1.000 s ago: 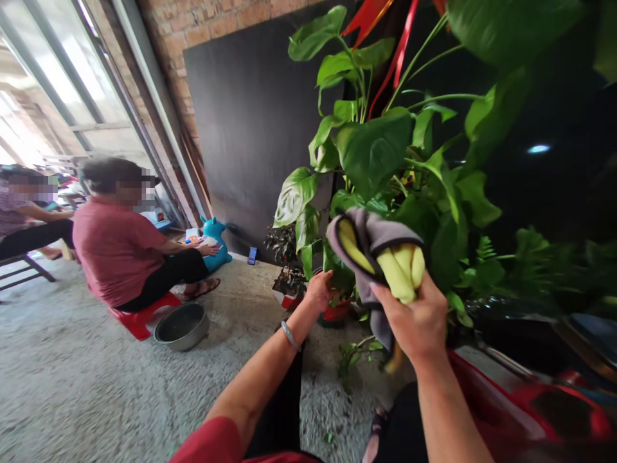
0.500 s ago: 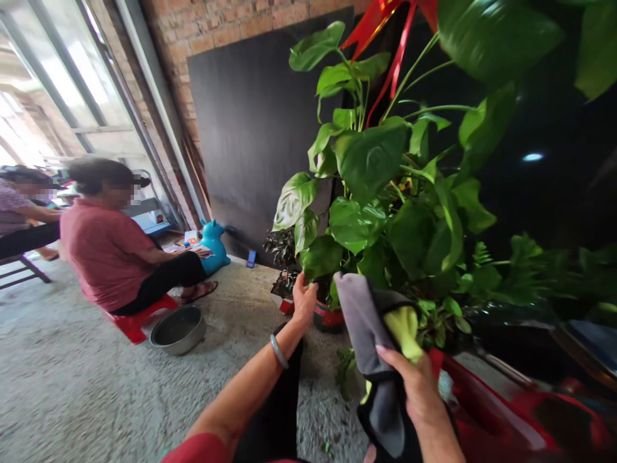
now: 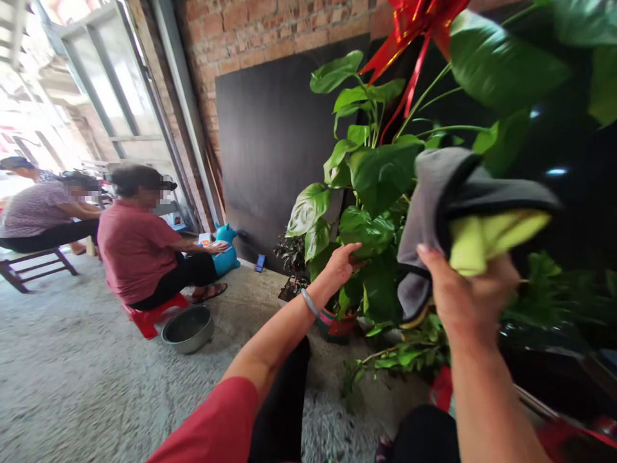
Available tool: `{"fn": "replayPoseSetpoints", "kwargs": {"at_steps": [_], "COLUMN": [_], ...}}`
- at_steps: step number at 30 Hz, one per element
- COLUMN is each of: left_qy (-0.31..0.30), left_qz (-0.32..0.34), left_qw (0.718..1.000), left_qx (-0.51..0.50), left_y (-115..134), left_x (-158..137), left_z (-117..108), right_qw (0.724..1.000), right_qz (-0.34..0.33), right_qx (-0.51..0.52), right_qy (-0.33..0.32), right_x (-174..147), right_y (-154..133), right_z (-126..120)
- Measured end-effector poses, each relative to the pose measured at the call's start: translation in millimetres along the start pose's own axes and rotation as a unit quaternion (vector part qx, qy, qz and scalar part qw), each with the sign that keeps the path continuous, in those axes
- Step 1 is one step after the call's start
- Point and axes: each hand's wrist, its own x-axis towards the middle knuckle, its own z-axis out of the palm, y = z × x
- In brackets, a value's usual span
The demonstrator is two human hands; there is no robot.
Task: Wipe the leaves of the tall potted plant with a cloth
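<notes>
A tall potted plant with broad, glossy green leaves stands in front of me. My left hand, a bangle on its wrist, reaches to a lower leaf. Its fingers are bent together at the leaf's bottom edge; the fingertips are partly hidden. Bunched in my right hand is a grey and yellow cloth with black edging, raised beside the leaves and slightly blurred. The plant's pot shows below, partly covered by foliage.
A red bow hangs over the plant. Dark panels lean on the brick wall. To the left, a person sits on a red stool near a grey basin and a blue animal toy. Other people sit farther back.
My right hand has lifted the cloth up and to the right. My left hand has risen from low by the pot to a higher leaf. The view has shifted somewhat.
</notes>
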Motion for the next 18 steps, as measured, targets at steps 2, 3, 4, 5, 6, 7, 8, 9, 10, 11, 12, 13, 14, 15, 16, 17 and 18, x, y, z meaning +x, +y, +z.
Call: {"fn": "replayPoseSetpoints", "kwargs": {"at_steps": [2, 3, 4, 5, 6, 7, 8, 9, 10, 11, 12, 13, 14, 15, 16, 17, 18], "left_qy": [-0.019, -0.009, 0.008, 0.025, 0.036, 0.039, 0.036, 0.031, 0.023, 0.015, 0.007, -0.002, -0.012, -0.019, -0.027, -0.036, -0.046], "left_qz": [-0.008, -0.011, -0.016, -0.022, -0.026, -0.026, -0.027, -0.027, -0.025, -0.024, -0.022, -0.02, -0.016, -0.013, -0.011, -0.015, -0.02], "left_qw": [0.999, 0.999, 0.999, 0.999, 0.999, 0.999, 0.999, 0.999, 0.999, 1.0, 1.0, 1.0, 1.0, 1.0, 0.999, 0.998, 0.994], "left_qx": [-0.031, -0.034, -0.029, -0.022, -0.015, -0.011, -0.011, -0.011, -0.012, -0.012, -0.01, -0.006, 0.001, 0.013, 0.032, 0.059, 0.093], "left_y": [-3.3, -4.4, -5.2, -5.8, -6.2, -6.7, -7.5, -8.6, -10.4, -12.8, -15.8, -19.3, -22.9, -26.1, -28.3, -28.8, -27.1], "left_x": [3.4, 3.2, 2.6, 2.0, 1.7, 1.9, 2.5, 3.5, 4.4, 5.1, 5.3, 4.9, 3.6, 1.5, -1.1, -3.9, -6.4], "left_z": [3.7, 3.3, 1.5, -1.2, -4.3, -7.3, -9.5, -10.5, -10.3, -9.1, -7.2, -5.4, -4.6, -5.7, -9.7, -17.1, -28.1], "right_qw": [0.995, 0.986, 0.975, 0.969, 0.969, 0.975, 0.983, 0.991, 0.996, 0.999, 1.0, 1.0, 0.999, 0.996, 0.989, 0.98, 0.973], "right_qz": [0.032, 0.06, 0.085, 0.102, 0.108, 0.103, 0.091, 0.073, 0.048, 0.021, -0.001, -0.012, -0.008, 0.009, 0.033, 0.059, 0.082], "right_qx": [-0.075, -0.108, -0.127, -0.123, -0.099, -0.061, -0.022, 0.004, 0.017, 0.017, 0.007, -0.012, -0.04, -0.072, -0.105, -0.13, -0.14], "right_qy": [-0.06, -0.11, -0.159, -0.188, -0.2, -0.189, -0.157, -0.116, -0.073, -0.035, -0.009, -0.001, -0.017, -0.052, -0.095, -0.135, -0.166], "right_x": [1.2, -4.6, -13.1, -22.4, -30.7, -36.2, -37.8, -35.1, -28.7, -19.9, -10.5, -2.4, 2.6, 3.3, -0.8, -9.2, -20.9], "right_y": [12.7, 20.1, 27.0, 32.2, 35.2, 35.9, 34.3, 31.1, 27.0, 22.9, 19.7, 18.1, 18.4, 21.0, 25.8, 32.4, 40.2], "right_z": [9.8, 9.5, 5.5, -1.5, -10.1, -18.8, -25.7, -29.2, -28.5, -23.4, -14.7, -3.8, 7.6, 17.5, 24.4, 27.2, 25.7]}}
